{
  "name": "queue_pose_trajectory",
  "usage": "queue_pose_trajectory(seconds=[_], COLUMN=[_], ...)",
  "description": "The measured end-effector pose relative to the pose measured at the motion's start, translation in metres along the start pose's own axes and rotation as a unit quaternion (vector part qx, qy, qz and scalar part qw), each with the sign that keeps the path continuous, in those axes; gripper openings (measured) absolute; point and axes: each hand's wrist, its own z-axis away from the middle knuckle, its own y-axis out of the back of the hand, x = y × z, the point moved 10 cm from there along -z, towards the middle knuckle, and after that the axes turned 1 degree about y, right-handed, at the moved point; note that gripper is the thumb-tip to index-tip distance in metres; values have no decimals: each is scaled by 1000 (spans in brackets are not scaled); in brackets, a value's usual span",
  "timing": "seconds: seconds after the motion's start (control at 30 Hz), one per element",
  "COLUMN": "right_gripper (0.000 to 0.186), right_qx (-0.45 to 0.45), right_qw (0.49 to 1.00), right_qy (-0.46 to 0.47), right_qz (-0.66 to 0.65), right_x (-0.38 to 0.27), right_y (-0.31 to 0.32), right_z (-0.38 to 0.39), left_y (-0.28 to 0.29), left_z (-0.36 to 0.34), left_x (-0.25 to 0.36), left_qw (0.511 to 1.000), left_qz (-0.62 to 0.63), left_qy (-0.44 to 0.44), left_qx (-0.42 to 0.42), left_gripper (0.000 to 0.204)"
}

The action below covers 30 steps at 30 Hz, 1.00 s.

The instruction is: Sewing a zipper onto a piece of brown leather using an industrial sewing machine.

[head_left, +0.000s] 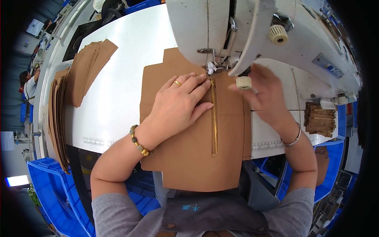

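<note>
Your L hand [183, 96] lies palm-down on a brown panel [189, 170] at the sewing machine [185, 29], fingers [193, 82] slightly apart and flat, clamped on nothing, thumb tip by the gold zipper [214, 122] running lengthwise down the pc. The panel sits on the white surface [118, 114], its top end under the machine head, its lower end overhanging the front edge twd your dark apron [209, 215]. Your R hand [264, 91], blurred, is raised nr the cream knob [243, 82], R of the needle area; can't tell if its fingers are apart or together. Far L, brown pcs [87, 69] are fanned in stacks; far R, a pile of smaller brown pcs [320, 120] w/ a blue bin [334, 168] below.
</note>
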Motion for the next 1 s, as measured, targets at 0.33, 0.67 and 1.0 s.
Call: queue_pose_trajectory(seconds=[0.33, 0.67, 1.0], right_gripper=[47, 53, 63], right_qx=[-83, -88, -90], right_qw=[992, 988, 990], right_qy=[81, 50, 111], right_qz=[43, 115, 20], right_x=[-25, -28, -33], right_y=[-46, -44, -47], right_z=[17, 16, 20], left_y=[3, 7, 1], left_z=[4, 4, 9], left_x=[4, 8, -5], left_qw=[999, 999, 997], left_qz=[23, 10, 74], left_qy=[-21, -29, 17], left_qx=[25, 20, 18], left_gripper=[35, 35, 43])
